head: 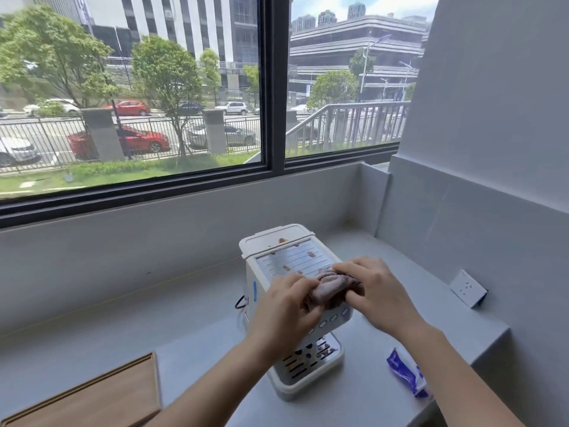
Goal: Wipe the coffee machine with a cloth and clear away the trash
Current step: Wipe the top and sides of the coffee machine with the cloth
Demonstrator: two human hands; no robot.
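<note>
Seemingly mid-wipe, both hands gripped one bunched cloth (331, 289) on the front edge of the coffee machine's (292, 303) top. The left hand (286, 309) was curled shut on its 8 o'clock end, the right hand (375, 295) closed over its 2 o'clock end, so the cloth's long axis ran across the machine. Brown stains (311, 254) lay beyond the hands toward 12 o'clock, roughly equally near either hand. The machine stood on the counter (191, 309), long axis running 12 to 6, front facing the person. A blue wrapper (406, 372) lay at 4 o'clock, nearer the right hand.
</note>
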